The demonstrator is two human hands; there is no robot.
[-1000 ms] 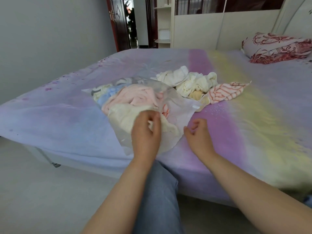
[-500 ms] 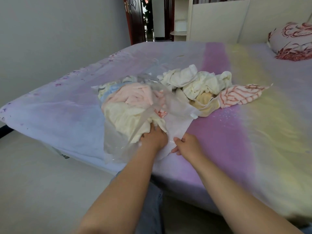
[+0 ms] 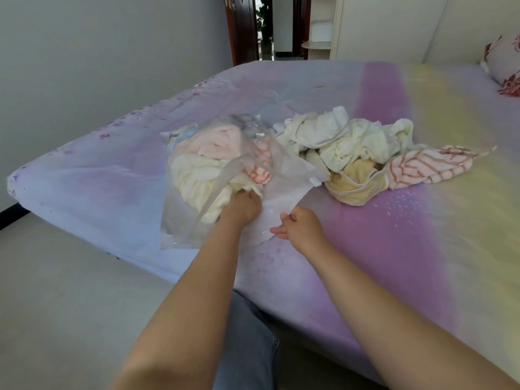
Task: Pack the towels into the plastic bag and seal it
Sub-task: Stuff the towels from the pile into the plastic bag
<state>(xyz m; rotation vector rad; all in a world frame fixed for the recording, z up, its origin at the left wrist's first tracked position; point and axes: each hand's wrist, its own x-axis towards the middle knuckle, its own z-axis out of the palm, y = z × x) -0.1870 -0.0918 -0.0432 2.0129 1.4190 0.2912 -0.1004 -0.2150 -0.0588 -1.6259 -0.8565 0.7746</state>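
At frame centre, the left hand point(image 3: 242, 206) reaches into the clear plastic bag point(image 3: 183, 229), fingers closed on a cream towel point(image 3: 197, 175). The right hand point(image 3: 301, 226) pinches the bag's lower edge; loose white towels point(image 3: 346, 136) lie right of it on the pastel bedsheet point(image 3: 408, 220).

Home bedroom: a bed point(image 3: 394, 220) w/ pastel sheet, patterned pillow point(image 3: 503, 66) at far right corner, wooden door point(image 3: 242, 29) behind.

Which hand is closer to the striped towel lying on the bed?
Right. The right hand pinches the bag edge, below-left of the striped towel. The left hand is farther left, inside the bag's mouth.
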